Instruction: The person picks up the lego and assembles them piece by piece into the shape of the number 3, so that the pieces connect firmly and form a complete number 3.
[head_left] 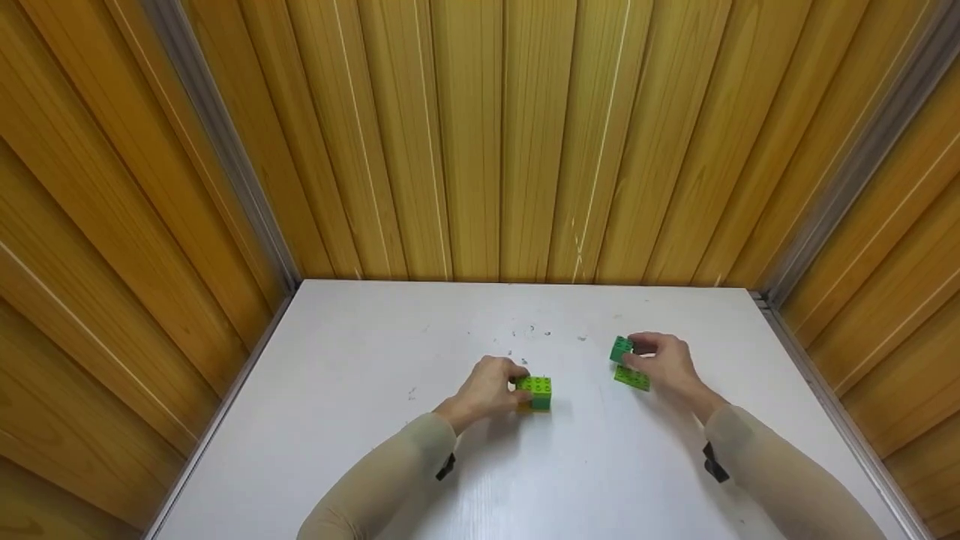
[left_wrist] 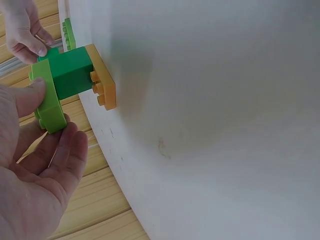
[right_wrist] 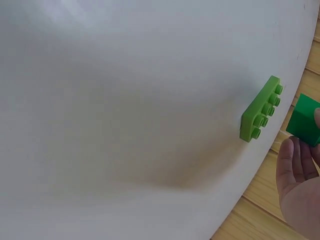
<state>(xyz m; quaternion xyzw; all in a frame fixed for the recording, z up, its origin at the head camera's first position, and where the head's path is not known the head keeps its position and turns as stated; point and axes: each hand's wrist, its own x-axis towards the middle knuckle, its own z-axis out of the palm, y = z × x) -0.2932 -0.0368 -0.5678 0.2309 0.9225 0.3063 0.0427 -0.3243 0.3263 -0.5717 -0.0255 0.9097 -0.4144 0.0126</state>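
Tabletop (head_left: pixel 337 352): green brick (head_left: pixel 620 349) juts from right hand (head_left: pixel 669 366) (apparently raised).

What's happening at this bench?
A person is handling toy bricks with both bare hands. The left hand grips a stack by its lime-green top piece, with a green block in the middle and an orange piece at the bottom. The right hand holds a separate green brick, apart from a lime-green plate lying studs up on the white table. Neither the brick nor the plate is on the stack.
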